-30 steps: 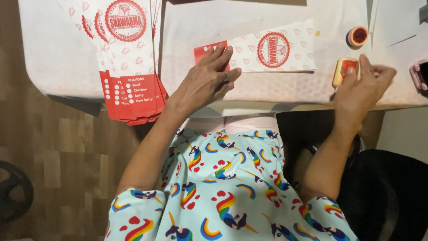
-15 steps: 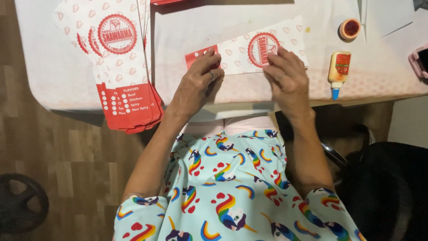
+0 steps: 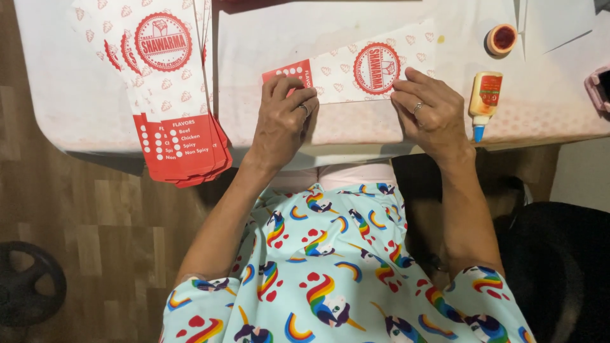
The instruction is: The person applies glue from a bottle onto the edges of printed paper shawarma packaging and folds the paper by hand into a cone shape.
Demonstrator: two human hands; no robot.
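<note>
A flat white paper bag with a red round stamp and a red end (image 3: 356,68) lies sideways on the white table (image 3: 63,108). My left hand (image 3: 283,121) presses on its red end with bent fingers. My right hand (image 3: 429,114) rests flat on its near edge, fingertips just below the round stamp. Both hands touch the bag from above and press it against the tabletop. A small glue bottle with a blue tip (image 3: 484,98) lies right of my right hand.
A stack of the same printed bags (image 3: 171,95) hangs over the table's front edge at the left. A round red-orange cap (image 3: 501,38) sits at the back right. A pink object (image 3: 598,86) shows at the right edge. A black chair (image 3: 559,267) stands lower right.
My right hand left the glue bottle and came onto the bag. The bottle now lies on the table. My left hand stayed on the bag's red end.
</note>
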